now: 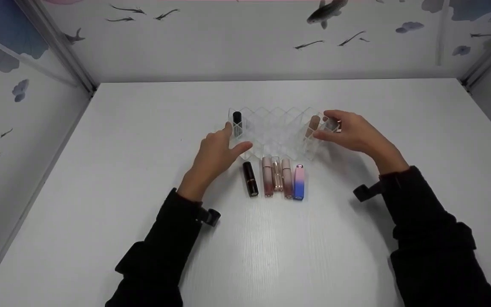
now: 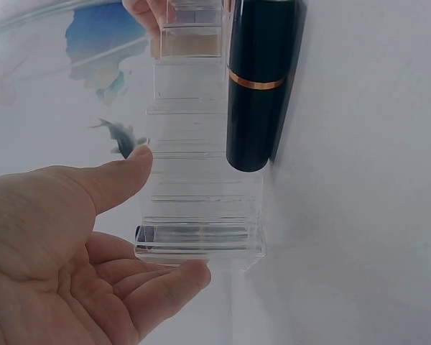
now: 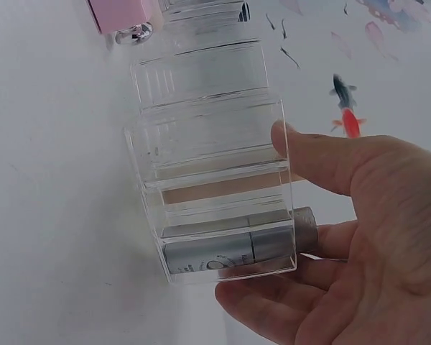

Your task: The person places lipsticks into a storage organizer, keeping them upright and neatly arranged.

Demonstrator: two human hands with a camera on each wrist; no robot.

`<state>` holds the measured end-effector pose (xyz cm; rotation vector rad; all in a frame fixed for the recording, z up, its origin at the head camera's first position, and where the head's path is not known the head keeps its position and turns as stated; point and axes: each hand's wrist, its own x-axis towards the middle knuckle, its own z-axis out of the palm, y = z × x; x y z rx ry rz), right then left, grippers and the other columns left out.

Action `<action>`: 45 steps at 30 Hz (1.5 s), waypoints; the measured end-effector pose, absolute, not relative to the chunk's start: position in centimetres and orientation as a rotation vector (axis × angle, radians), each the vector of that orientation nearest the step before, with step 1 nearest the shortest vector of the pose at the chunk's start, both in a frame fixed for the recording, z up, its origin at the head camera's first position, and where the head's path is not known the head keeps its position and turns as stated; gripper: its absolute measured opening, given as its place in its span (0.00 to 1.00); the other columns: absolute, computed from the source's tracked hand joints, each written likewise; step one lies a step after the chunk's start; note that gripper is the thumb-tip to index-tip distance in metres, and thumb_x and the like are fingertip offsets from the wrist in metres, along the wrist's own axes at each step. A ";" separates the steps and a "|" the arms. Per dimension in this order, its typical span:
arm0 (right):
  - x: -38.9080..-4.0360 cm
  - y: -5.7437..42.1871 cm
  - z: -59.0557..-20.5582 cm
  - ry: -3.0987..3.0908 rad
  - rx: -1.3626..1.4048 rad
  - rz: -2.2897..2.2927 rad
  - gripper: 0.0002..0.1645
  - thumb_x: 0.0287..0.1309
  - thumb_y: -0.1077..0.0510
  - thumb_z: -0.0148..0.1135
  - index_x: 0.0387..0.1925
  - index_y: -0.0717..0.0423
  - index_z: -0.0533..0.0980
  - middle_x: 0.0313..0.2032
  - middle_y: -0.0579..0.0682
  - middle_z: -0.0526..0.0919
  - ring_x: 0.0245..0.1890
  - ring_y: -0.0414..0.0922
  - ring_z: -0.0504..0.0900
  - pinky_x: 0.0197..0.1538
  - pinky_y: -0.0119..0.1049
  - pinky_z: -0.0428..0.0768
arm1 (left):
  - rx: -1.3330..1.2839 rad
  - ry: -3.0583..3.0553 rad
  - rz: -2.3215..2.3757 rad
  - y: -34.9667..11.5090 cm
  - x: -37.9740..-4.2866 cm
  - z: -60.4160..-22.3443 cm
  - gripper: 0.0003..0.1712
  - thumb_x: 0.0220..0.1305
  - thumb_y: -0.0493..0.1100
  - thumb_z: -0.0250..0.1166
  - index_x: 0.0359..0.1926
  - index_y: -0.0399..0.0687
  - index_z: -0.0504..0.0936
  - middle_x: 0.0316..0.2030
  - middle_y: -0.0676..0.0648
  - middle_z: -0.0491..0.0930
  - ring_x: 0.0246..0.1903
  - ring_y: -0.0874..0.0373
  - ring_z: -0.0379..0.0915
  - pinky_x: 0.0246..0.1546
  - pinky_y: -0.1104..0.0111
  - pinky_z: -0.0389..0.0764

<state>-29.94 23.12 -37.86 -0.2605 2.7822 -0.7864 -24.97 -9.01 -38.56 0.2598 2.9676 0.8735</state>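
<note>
A clear acrylic lipstick organizer (image 1: 277, 130) with diamond-shaped compartments stands between the two hands. My left hand (image 1: 215, 153) holds its left end, thumb at the near rim and fingers along the end wall. At the right end my right hand (image 1: 356, 132) grips it between thumb and fingers. A black tube (image 1: 237, 121) stands in the leftmost part. On the right a tan tube (image 1: 313, 123) and a silver tube (image 3: 230, 248) sit in compartments; the silver one's cap is close to the right fingers.
In front of the organizer lie a black lipstick (image 1: 250, 179), two pinkish gloss tubes (image 1: 267, 177), a clear slim tube (image 1: 276, 175) and a pink-blue lipstick (image 1: 299, 183). Printed panels (image 1: 228, 47) border the white table (image 1: 245, 256) at the back and left.
</note>
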 end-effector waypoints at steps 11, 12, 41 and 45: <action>-30.0 23.0 -37.9 2.702 -0.118 -0.863 0.59 0.43 0.23 0.60 0.69 0.53 0.59 0.55 0.55 0.71 0.50 0.50 0.69 0.49 0.43 0.71 | 0.278 2.984 0.880 -9.0 -25.0 -38.7 0.48 0.62 0.63 0.58 0.69 0.32 0.57 0.21 0.44 0.73 0.19 0.60 0.56 0.28 0.68 0.68; -30.0 23.0 -37.9 2.700 -0.111 -0.868 0.59 0.43 0.23 0.60 0.69 0.53 0.59 0.54 0.56 0.72 0.49 0.50 0.68 0.49 0.43 0.71 | 0.279 2.985 0.880 -9.0 -25.0 -38.7 0.47 0.62 0.62 0.59 0.69 0.32 0.57 0.21 0.43 0.74 0.20 0.59 0.57 0.29 0.68 0.69; -29.9 23.1 -38.2 2.703 -0.081 -0.921 0.59 0.41 0.23 0.60 0.69 0.50 0.60 0.52 0.55 0.72 0.47 0.49 0.68 0.46 0.42 0.69 | 0.266 2.942 0.885 -9.2 -24.9 -38.4 0.49 0.62 0.63 0.58 0.70 0.33 0.55 0.52 0.32 0.77 0.39 0.51 0.75 0.46 0.60 0.77; -29.8 23.1 -38.2 2.701 -0.092 -0.921 0.57 0.43 0.23 0.60 0.69 0.49 0.60 0.48 0.54 0.72 0.45 0.48 0.68 0.42 0.40 0.67 | 0.262 2.945 0.863 -9.3 -24.8 -38.1 0.48 0.62 0.64 0.58 0.69 0.33 0.56 0.49 0.32 0.78 0.35 0.53 0.73 0.44 0.61 0.77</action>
